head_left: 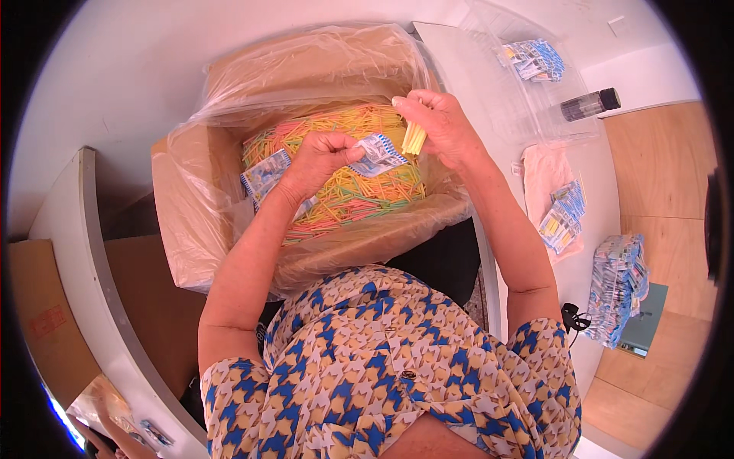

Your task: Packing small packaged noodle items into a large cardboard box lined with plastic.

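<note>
Over a cardboard box (180, 206) lined with clear plastic, my left hand (315, 164) pinches a small blue-and-white plastic packet (378, 155) by one end. My right hand (437, 126) grips a small bunch of short yellow sticks (414, 138), their lower ends beside the packet's far end. Whether the packet is open there I cannot tell. Beneath both hands lies a heap of loose thin sticks (367, 200) in yellow, pink, orange and green. More flat packets (265, 177) rest on the heap at the left, partly hidden by my left wrist.
On the white table at right, a clear plastic tray (547, 107) holds packets (537, 61) and a dark-capped bottle (590, 105). Nearer, filled packets (563, 218) lie on a pink cloth (544, 164), with a large packet stack (616, 287) beyond. Another person's arm (126, 440) shows at lower left.
</note>
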### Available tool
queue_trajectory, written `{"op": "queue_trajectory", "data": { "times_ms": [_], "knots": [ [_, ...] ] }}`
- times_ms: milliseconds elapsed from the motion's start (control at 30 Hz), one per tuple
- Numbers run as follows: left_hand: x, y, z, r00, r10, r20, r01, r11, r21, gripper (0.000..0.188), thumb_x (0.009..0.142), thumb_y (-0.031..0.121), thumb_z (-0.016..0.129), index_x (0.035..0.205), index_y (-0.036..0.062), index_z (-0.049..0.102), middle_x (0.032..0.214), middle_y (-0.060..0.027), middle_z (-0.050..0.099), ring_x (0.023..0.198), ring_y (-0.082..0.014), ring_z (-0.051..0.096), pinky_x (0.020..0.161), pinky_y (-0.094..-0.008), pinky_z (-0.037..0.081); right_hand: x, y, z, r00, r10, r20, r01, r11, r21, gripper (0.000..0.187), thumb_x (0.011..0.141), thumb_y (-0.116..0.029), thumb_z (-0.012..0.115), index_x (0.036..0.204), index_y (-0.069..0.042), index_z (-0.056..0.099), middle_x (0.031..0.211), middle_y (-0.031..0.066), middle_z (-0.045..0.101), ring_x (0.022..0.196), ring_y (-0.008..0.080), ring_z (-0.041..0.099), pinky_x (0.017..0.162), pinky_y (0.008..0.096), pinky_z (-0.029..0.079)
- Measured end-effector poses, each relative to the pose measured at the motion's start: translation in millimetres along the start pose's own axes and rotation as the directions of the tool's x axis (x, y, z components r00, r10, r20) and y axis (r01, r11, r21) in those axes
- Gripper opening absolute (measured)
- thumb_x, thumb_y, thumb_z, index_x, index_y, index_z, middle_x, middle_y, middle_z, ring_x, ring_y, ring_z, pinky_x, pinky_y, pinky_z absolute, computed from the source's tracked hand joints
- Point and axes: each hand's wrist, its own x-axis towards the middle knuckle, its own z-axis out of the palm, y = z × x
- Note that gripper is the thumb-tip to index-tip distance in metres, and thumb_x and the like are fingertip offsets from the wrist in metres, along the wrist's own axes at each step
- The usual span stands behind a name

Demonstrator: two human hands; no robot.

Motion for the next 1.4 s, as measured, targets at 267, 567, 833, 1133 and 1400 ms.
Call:
{"op": "queue_trajectory", "data": {
  "times_ms": [267,567,833,1133,1400],
  "knots": [
    [0,-1,1,1.000,0.015,-0.019,-0.015,1.000,-0.016,0.009,0.079,0.004,0.068,0.088,0.0015,0.070,0.077,-0.0001,0.065,0.072,-0.0053,0.057,0.067,-0.0213,0.047,7,18,8,0.995,-0.097,-0.013,0.095,0.990,-0.109,0.026,0.084,-0.028,0.063,0.068,-0.010,0.054,0.057,-0.0063,0.045,0.047,0.0006,0.037,0.038,0.0197,0.023],
    [0,-3,0,1.000,0.010,-0.019,-0.011,0.999,-0.049,0.010,0.079,0.005,0.068,0.089,0.0013,0.070,0.078,-0.0002,0.065,0.072,-0.0053,0.057,0.068,-0.0211,0.047,5,17,15,0.814,-0.581,-0.021,0.474,0.685,-0.553,0.026,0.085,-0.020,0.062,0.069,-0.002,0.054,0.055,-0.0021,0.047,0.053,0.0054,0.040,0.046,0.0253,0.033],
    [3,-9,-1,0.998,0.041,-0.039,-0.043,0.998,-0.051,0.011,0.080,0.008,0.068,0.089,0.0008,0.070,0.077,0.0011,0.064,0.073,-0.0053,0.055,0.069,-0.0219,0.046,4,19,5,0.852,-0.516,-0.094,0.407,0.763,-0.502,0.026,0.085,-0.020,0.062,0.068,-0.001,0.054,0.055,-0.0020,0.047,0.055,0.0043,0.040,0.048,0.0245,0.033],
    [2,-11,-3,0.998,0.032,-0.050,-0.037,0.994,-0.101,0.014,0.080,0.009,0.069,0.090,-0.0001,0.070,0.080,-0.0002,0.064,0.075,-0.0070,0.057,0.071,-0.0227,0.046,7,25,-2,0.884,-0.452,-0.123,0.346,0.807,-0.479,0.028,0.086,-0.022,0.061,0.068,-0.001,0.056,0.057,-0.0032,0.048,0.057,0.0037,0.039,0.050,0.0233,0.033],
    [3,-12,-5,0.999,0.013,-0.043,-0.017,0.994,-0.105,0.015,0.083,0.012,0.066,0.093,0.0007,0.069,0.081,0.0003,0.065,0.075,-0.0061,0.057,0.072,-0.0229,0.046,6,26,-4,0.887,-0.434,-0.156,0.343,0.846,-0.407,0.028,0.086,-0.022,0.061,0.068,-0.002,0.056,0.059,-0.0042,0.047,0.059,0.0028,0.040,0.051,0.0227,0.033]
  ]
}}
